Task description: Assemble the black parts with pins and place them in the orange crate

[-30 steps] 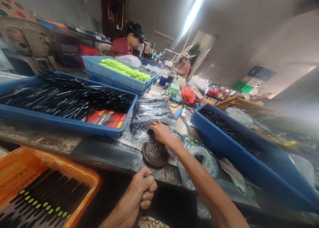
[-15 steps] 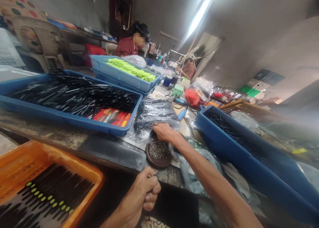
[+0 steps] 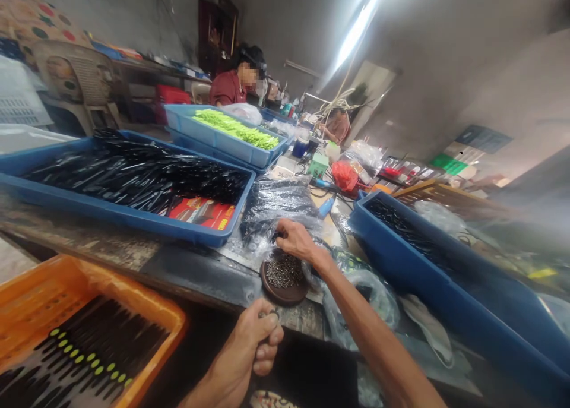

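Note:
My left hand (image 3: 260, 340) is curled into a fist near the table's front edge. A small dark tip shows between its thumb and forefinger; the rest of that thing is hidden. Farther forward, my right hand (image 3: 294, 239) has its fingers bent together at the near end of a clear plastic bag (image 3: 280, 203) full of black pieces. What those fingertips pinch, if anything, is hidden. Just below the right hand, a round brown dish (image 3: 285, 298) holds many small metal screws or pins (image 3: 282, 271).
On the left stand a blue tray (image 3: 209, 236) of black pieces and an orange crate (image 3: 173, 325) of black pieces with yellow-green dots. Farther back is a tray of bright green pieces (image 3: 236, 130). A long blue bin (image 3: 427, 283) stands right. Two people (image 3: 229, 87) sit beyond.
My right hand has shifted slightly right and its fingers have curled in more at the bag. My left hand has moved slightly left, still closed.

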### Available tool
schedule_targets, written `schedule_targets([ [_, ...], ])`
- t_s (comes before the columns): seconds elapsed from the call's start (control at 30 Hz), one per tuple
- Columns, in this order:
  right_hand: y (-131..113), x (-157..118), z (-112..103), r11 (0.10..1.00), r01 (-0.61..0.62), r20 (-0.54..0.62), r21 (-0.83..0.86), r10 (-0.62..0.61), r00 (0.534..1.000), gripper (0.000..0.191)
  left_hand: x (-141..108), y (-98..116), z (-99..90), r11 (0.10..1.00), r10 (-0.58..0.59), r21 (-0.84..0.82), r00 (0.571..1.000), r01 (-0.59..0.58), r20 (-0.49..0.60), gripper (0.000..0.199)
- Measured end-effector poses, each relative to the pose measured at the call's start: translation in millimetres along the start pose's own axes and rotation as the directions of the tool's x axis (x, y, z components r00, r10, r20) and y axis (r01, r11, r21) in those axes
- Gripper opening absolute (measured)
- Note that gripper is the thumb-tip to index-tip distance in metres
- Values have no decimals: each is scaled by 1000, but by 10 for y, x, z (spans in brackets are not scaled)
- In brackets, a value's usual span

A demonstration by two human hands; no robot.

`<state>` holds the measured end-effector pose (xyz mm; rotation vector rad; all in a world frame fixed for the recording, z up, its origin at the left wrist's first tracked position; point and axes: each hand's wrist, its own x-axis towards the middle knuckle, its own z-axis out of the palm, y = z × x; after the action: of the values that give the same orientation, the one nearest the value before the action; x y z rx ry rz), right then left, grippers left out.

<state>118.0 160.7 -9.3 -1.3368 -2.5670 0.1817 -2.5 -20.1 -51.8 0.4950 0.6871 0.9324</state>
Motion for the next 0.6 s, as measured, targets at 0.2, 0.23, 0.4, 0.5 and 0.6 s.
schedule_targets([
  [0.2,-81,-183,-44,958,16,-132,286,22,991,29,7,50,30,999,24,22,999,-23,-21,24],
  [0.23,-108,-230,-73,945,8,-146,328,42,988,26,5,56,34,999,25,22,999,-25,-23,23],
  [0.4,-295,-611,-186,695,-50,-155,717,229,961,16,-30,79,88,999,52,16,998,-51,-38,21],
  [0.5,-421,-908,-142,228,-12,-73,973,361,930,12,-62,93,138,997,66,46,997,-64,-34,19],
  [0.6,-524,-1195,-37,-42,29,-7,999,440,898,13,-86,93,173,991,80,106,997,-79,-4,17],
])
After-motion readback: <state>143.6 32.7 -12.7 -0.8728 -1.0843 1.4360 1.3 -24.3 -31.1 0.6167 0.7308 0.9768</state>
